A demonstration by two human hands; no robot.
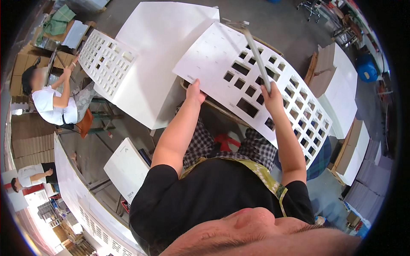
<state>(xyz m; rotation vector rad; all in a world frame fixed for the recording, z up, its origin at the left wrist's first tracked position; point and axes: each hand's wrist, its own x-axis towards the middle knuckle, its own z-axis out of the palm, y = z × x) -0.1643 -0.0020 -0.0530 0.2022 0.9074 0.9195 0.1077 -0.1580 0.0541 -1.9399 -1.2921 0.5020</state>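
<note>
A large white board, with many rectangular cut-out holes over its right part, lies across in front of me. My left hand is closed on its near edge, with some fingers hidden. My right hand grips a long grey-handled tool over the holed part. The handle slants away to the board's far edge, where a crosswise head shows too small to name.
A big blank white sheet and another holed board lie to the left, where a seated person works. White sheets are stacked at the right. A white panel stands by my left elbow.
</note>
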